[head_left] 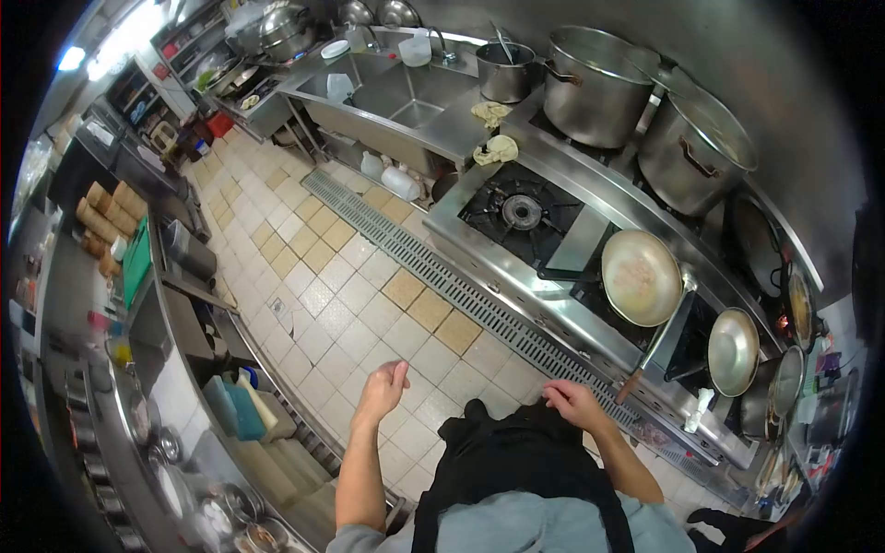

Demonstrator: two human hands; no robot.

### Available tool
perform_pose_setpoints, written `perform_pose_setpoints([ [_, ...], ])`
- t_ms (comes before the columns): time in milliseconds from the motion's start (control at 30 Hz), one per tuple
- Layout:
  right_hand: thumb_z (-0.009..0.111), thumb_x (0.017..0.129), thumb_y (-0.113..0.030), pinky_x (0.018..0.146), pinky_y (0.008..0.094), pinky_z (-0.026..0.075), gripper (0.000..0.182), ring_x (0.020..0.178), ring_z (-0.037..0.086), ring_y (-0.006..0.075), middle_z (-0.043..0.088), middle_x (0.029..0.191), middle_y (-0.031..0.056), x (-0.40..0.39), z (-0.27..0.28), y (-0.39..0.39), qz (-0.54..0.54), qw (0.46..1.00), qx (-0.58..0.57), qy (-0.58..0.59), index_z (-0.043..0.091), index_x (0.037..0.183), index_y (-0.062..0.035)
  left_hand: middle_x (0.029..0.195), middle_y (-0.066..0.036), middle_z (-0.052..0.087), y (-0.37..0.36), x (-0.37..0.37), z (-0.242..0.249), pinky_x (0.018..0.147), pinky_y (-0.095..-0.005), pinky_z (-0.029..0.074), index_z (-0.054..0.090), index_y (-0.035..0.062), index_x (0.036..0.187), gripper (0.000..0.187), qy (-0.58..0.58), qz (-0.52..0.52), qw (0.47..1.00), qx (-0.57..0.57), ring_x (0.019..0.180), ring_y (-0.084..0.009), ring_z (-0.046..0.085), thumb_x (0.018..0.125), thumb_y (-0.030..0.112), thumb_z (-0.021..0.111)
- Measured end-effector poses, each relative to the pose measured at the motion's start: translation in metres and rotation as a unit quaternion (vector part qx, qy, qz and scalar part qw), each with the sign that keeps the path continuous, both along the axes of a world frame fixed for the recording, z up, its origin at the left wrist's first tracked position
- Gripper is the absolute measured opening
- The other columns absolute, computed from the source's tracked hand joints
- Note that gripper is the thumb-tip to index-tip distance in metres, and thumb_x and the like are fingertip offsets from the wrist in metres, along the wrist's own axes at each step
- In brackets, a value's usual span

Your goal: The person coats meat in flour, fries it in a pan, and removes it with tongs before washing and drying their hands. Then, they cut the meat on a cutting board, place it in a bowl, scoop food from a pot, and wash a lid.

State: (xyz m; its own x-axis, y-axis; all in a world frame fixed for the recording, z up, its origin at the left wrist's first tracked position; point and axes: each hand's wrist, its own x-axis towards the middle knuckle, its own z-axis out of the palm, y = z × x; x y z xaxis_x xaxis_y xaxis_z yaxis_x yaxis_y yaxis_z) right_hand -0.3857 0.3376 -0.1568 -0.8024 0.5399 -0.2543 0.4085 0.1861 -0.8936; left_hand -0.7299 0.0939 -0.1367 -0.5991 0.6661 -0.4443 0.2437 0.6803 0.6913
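Note:
My left hand (383, 391) is in front of me over the tiled floor, its fingers curled closed. Nothing shows between them. My right hand (572, 405) is closed as well, beside the black apron (512, 442) I wear; no object shows in it. To the right of that hand is the stove (516, 276). A pale frying pan (641, 278) stands on it, and a smaller pan (734, 352) is further right. A ladle (662, 334) with a wooden handle lies slanted across the stove front, its handle end nearest my right hand.
Large stockpots (599, 88) line the back of the stove, with a flame (784, 323) at far right. A sink (406, 97) is beyond. A floor drain grate (424, 260) runs along the stove. On the left a counter (175, 387) holds bowls and a green board (136, 263). Another person's dark clothing (728, 530) shows bottom right.

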Motion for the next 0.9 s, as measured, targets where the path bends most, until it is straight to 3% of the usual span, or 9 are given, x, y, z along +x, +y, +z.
perform_pose_setpoints([
  [100,0.061,0.097,-0.013,0.069,0.0301,0.054,0.021,0.076,0.070,0.0182,0.071,0.089,0.0124,-0.045,0.006,0.005,0.004,0.999,-0.016,0.046,0.068,0.111,0.0002,0.108,-0.028,0.064,0.051,-0.035,0.024,0.087,-0.0450,0.052,0.064,-0.0039,0.110,0.034,0.126,-0.020,0.981,0.147,0.098,-0.0424,0.064,0.103,0.026,0.049],
  [233,0.061,0.098,-0.012,0.069,0.0287,0.054,0.022,0.074,0.070,0.0158,0.071,0.090,0.0109,-0.107,0.004,0.024,0.011,0.995,-0.014,0.095,0.067,0.114,0.0010,0.125,-0.029,0.057,0.138,-0.099,0.066,0.098,-0.0467,0.047,0.054,-0.0001,0.121,0.031,0.200,-0.101,0.934,0.277,0.112,-0.0462,0.057,0.090,0.005,0.056],
  [300,0.061,0.098,-0.013,0.069,0.0283,0.054,0.023,0.075,0.069,0.0150,0.071,0.090,0.0104,-0.136,0.004,0.037,0.000,0.993,-0.030,0.110,0.067,0.115,0.0011,0.119,-0.022,0.062,0.195,-0.133,0.099,0.096,-0.0439,0.050,0.052,0.0030,0.128,0.045,0.313,-0.166,0.905,0.237,0.119,-0.0381,0.057,0.085,0.003,0.062],
  [433,0.060,0.100,-0.015,0.069,0.0277,0.055,0.025,0.075,0.068,0.0136,0.071,0.091,0.0091,-0.194,0.002,0.073,-0.009,0.989,-0.054,0.135,0.066,0.118,0.0009,0.123,-0.020,0.062,0.303,-0.178,0.179,0.097,-0.0454,0.050,0.056,0.0021,0.123,0.037,0.338,-0.217,0.887,0.230,0.117,-0.0398,0.059,0.087,0.009,0.063],
  [567,0.059,0.101,-0.016,0.068,0.0276,0.054,0.025,0.074,0.068,0.0124,0.071,0.093,0.0072,-0.259,-0.022,0.123,-0.011,0.985,-0.067,0.160,0.066,0.118,0.0010,0.115,-0.022,0.064,0.379,-0.230,0.214,0.092,-0.0480,0.051,0.061,-0.0002,0.117,0.033,0.432,-0.222,0.843,0.233,0.107,-0.0417,0.062,0.087,0.013,0.066],
  [633,0.059,0.100,-0.015,0.068,0.0274,0.054,0.023,0.074,0.068,0.0121,0.071,0.090,0.0072,-0.302,-0.008,0.149,-0.024,0.982,-0.079,0.171,0.067,0.116,0.0003,0.123,-0.019,0.063,0.405,-0.259,0.234,0.095,-0.0453,0.050,0.060,0.0011,0.121,0.036,0.437,-0.242,0.845,0.190,0.112,-0.0393,0.061,0.089,0.016,0.065],
  [767,0.061,0.098,-0.015,0.069,0.0287,0.054,0.020,0.075,0.069,0.0163,0.072,0.089,0.0096,-0.370,0.010,0.181,-0.001,0.988,-0.044,0.149,0.069,0.112,-0.0030,0.120,-0.020,0.064,0.464,-0.316,0.228,0.094,-0.0459,0.051,0.061,-0.0013,0.116,0.035,0.470,-0.245,0.829,0.177,0.112,-0.0381,0.062,0.088,0.018,0.066],
  [867,0.063,0.096,-0.019,0.076,0.0372,0.056,0.021,0.085,0.070,0.0309,0.071,0.094,0.0154,-0.412,0.008,0.196,0.005,0.982,0.102,0.161,0.070,0.111,-0.0060,0.118,-0.020,0.065,0.525,-0.362,0.201,0.093,-0.0451,0.051,0.065,-0.0008,0.109,0.031,0.528,-0.278,0.785,0.164,0.114,-0.0367,0.062,0.086,0.021,0.067],
  [900,0.063,0.096,-0.019,0.076,0.0372,0.056,0.021,0.085,0.070,0.0309,0.071,0.094,0.0154,-0.423,0.000,0.197,-0.018,0.983,0.097,0.153,0.070,0.111,-0.0060,0.112,-0.018,0.067,0.546,-0.377,0.186,0.092,-0.0444,0.051,0.067,0.0006,0.104,0.026,0.590,-0.298,0.734,0.155,0.108,-0.0343,0.064,0.084,0.018,0.065],
])
